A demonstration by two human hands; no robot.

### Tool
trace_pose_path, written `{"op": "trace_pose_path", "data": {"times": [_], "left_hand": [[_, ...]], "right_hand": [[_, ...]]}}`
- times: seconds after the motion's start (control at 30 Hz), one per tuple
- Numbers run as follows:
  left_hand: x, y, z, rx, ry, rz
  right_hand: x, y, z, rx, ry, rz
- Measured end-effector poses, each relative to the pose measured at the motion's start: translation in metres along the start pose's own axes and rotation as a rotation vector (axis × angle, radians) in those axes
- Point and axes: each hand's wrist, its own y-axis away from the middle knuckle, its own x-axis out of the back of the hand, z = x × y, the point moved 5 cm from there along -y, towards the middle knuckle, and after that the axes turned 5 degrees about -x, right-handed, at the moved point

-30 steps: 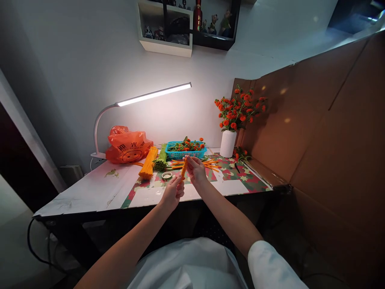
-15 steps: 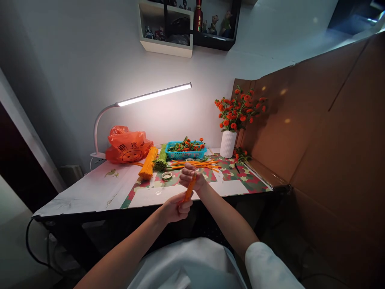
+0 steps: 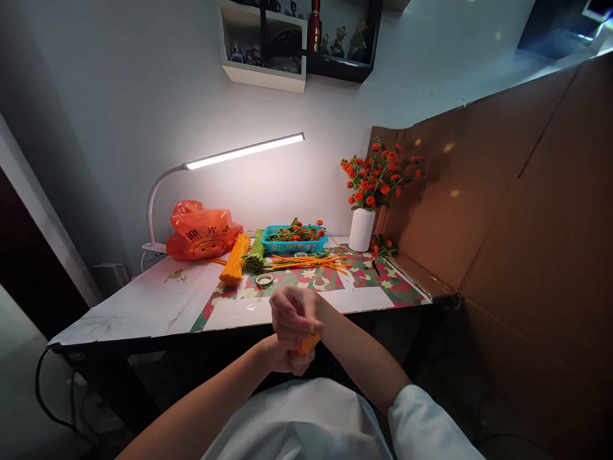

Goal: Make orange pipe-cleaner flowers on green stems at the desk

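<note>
Both hands are together in front of the table's near edge, above my lap. My right hand [image 3: 293, 313] is closed over the top of an orange fuzzy stick [image 3: 309, 344], of which only a short end shows. My left hand [image 3: 283, 359] is curled under it, gripping the same stick from below. The two hands touch. On the table behind them lie loose orange sticks [image 3: 311, 260], an orange bundle [image 3: 234, 259] and a green bundle [image 3: 257, 252].
A table [image 3: 143, 306] with a patterned mat carries a blue basket [image 3: 294, 238] of orange flowers, a white vase [image 3: 362, 229] of orange flowers, an orange plastic bag [image 3: 204, 230], a small tape roll [image 3: 264, 279] and a lit desk lamp [image 3: 244, 151]. A cardboard wall [image 3: 517, 211] stands at the right.
Both hands have come down and toward me from above the mat to the table's near edge. The orange stick, earlier held stretched between them, is now mostly covered by the hands.
</note>
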Motion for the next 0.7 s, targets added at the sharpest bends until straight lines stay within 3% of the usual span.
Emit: {"op": "trace_pose_path", "data": {"times": [0.07, 0.1, 0.13, 0.2, 0.3, 0.4, 0.57, 0.7], "left_hand": [[-0.013, 0.009, 0.005, 0.160, 0.039, -0.265], [-0.019, 0.012, 0.012, 0.180, 0.079, -0.368], [-0.023, 0.012, 0.022, 0.157, 0.118, -0.428], [-0.026, 0.004, 0.042, 0.071, 0.140, -0.427], [-0.021, -0.023, 0.070, -0.096, 0.030, -0.324], [-0.008, -0.053, 0.095, -0.265, -0.253, -0.143], [0.020, -0.074, 0.113, -0.358, -0.562, 0.220], [0.025, -0.077, 0.114, -0.466, -0.590, 0.311]], "right_hand": [[0.007, 0.006, -0.010, 0.010, 0.018, 0.072], [0.014, 0.010, -0.016, 0.026, 0.030, 0.173], [0.021, 0.015, -0.023, 0.045, 0.045, 0.277], [0.033, 0.025, -0.038, 0.073, 0.073, 0.417], [0.049, 0.037, -0.062, 0.194, 0.078, 0.539], [0.069, 0.046, -0.075, 0.279, 0.064, 0.660], [0.105, 0.063, -0.068, 0.379, 0.025, 0.938], [0.116, 0.073, -0.060, 0.543, 0.027, 1.101]]}}
